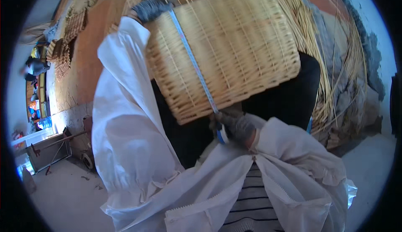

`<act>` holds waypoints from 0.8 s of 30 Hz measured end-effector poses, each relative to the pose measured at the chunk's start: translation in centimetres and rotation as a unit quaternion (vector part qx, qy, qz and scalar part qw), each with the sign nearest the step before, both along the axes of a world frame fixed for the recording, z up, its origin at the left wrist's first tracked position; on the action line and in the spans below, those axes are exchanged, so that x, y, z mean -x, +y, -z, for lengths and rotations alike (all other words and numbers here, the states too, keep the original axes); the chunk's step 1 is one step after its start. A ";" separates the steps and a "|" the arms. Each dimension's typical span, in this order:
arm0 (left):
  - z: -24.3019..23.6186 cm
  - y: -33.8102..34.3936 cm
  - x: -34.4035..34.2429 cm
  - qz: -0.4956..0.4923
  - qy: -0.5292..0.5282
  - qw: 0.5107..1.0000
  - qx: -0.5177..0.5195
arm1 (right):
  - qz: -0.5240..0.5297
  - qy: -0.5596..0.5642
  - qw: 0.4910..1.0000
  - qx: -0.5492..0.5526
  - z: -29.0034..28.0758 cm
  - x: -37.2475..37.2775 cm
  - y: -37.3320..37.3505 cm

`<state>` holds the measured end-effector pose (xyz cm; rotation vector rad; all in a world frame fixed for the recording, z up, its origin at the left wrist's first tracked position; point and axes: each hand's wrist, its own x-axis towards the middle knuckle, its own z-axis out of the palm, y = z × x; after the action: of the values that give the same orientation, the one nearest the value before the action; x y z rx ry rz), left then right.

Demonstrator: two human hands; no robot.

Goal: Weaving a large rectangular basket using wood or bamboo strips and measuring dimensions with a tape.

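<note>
a worker in a white coverall steadies a woven basket (226,52) on the lap, tilted on its side, and stretches a pale blue tape (194,62) across it from top edge to lower corner. the left hand (150,8), gloved in grey, sits at the basket's upper left edge over the tape's far end; its fingers curl there, though whether they pinch the tape or merely press it cannot be told. the right hand (236,125), also gloved, is clenched on the tape's near end just below the basket's lower corner. the basket looks light and stiff, its tight weave springy rather than fragile, with a rough surface that should not slip; the firm rim and corners seem the best places to hold it, as the flat walls may flex. behind it lie loose reeds (331,52), with more woven pieces (69,35) stacked by the wall at left.
</note>
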<state>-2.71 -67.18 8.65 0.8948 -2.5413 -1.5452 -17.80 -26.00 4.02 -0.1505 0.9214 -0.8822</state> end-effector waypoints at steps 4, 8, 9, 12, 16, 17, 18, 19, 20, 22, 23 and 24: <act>1.0 -0.4 -0.1 -0.053 0.027 0.992 -0.114 | -0.027 0.001 1.000 0.004 1.0 -0.7 -0.2; 0.9 -0.8 0.3 -0.002 -0.053 0.998 0.042 | -0.024 0.090 0.994 0.065 1.9 -1.1 0.4; 0.6 -0.3 0.6 -0.016 -0.057 0.998 0.033 | -0.018 0.108 0.990 0.089 2.0 -1.2 0.5; -0.4 0.6 0.3 -0.051 -0.071 0.996 0.034 | 0.017 0.069 0.996 0.058 0.9 -1.5 0.4; -1.4 1.8 0.4 -0.093 -0.081 0.992 0.025 | -0.030 0.119 0.991 0.054 0.5 -1.3 0.3; -1.7 2.0 0.7 -0.093 -0.081 0.992 0.024 | -0.062 0.150 0.986 0.039 0.4 -1.2 0.2; -2.0 2.2 0.9 -0.053 -0.095 0.990 0.084 | -0.094 0.179 0.979 0.024 0.4 -1.2 0.1; -2.2 2.3 1.0 -0.014 -0.109 0.983 0.145 | -0.094 0.179 0.979 0.024 0.8 -1.3 0.3; -2.2 2.4 0.9 -0.014 -0.109 0.983 0.144 | -0.090 0.185 0.978 0.044 1.6 -1.4 0.5; -2.1 2.7 0.8 -0.037 -0.055 0.991 0.114 | -0.085 0.190 0.976 0.065 2.0 -1.5 0.6; -2.0 2.7 0.7 -0.037 -0.055 0.991 0.114 | -0.084 0.200 0.973 0.073 1.9 -1.5 0.4; -2.0 2.9 0.6 -0.069 -0.034 0.994 0.083 | -0.082 0.211 0.971 0.082 1.8 -1.6 0.3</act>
<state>-3.33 -64.30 10.65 1.0926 -2.5447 -1.2664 -16.21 -25.68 2.19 -0.5664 1.2096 -0.7845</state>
